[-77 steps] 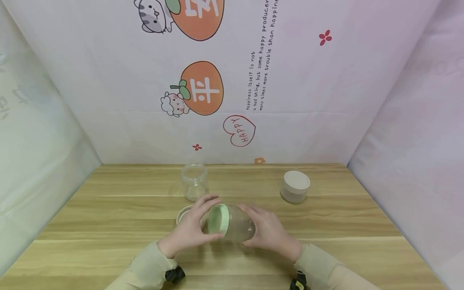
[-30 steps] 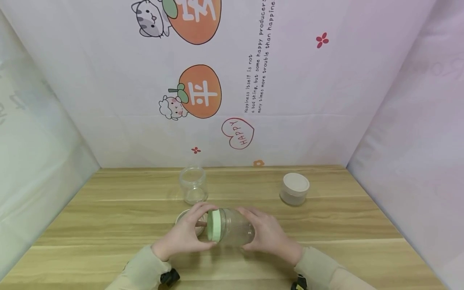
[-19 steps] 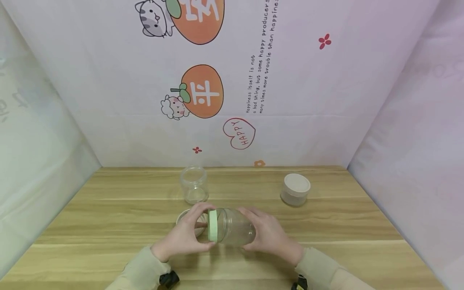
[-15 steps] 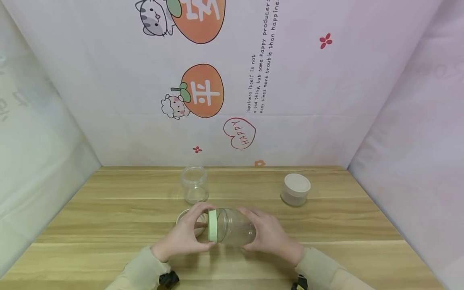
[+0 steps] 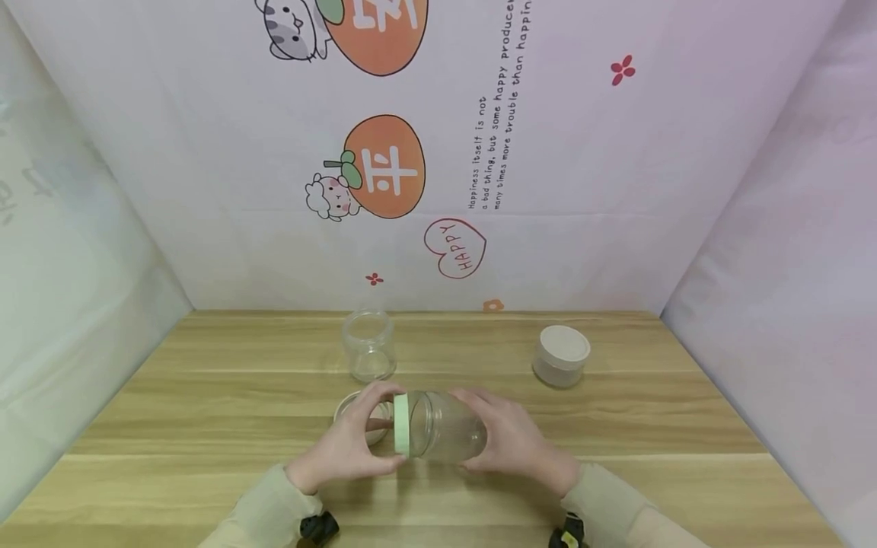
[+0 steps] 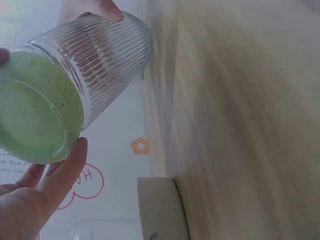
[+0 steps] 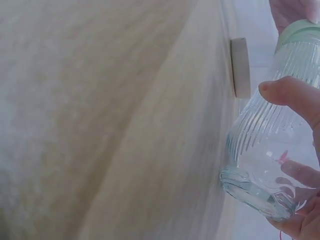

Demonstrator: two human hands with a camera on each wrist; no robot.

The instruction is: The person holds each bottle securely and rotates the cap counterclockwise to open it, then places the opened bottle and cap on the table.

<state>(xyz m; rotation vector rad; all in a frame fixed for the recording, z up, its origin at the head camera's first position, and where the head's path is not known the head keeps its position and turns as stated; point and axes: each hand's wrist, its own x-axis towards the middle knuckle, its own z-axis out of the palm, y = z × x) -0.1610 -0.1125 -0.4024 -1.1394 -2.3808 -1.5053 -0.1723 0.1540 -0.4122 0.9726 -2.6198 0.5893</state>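
Clear ribbed glass jar, cylindrical with a thick smooth base, held on its side over the wood-grain table, roughly midway between left and right edges, well off the back edge. Pale green round lid sits at the mouth, facing the left edge, base toward the right; can't tell if fully seated.

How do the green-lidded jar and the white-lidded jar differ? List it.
Pose: the green-lidded jar is tipped on its side; the white-lidded jar stands upright.
Support: the left hand and right hand hold the green-lidded jar; the white-lidded jar rests on the table.
Shape: the green-lidded jar is longer, the white-lidded jar squatter.
Both are round and pale-lidded.
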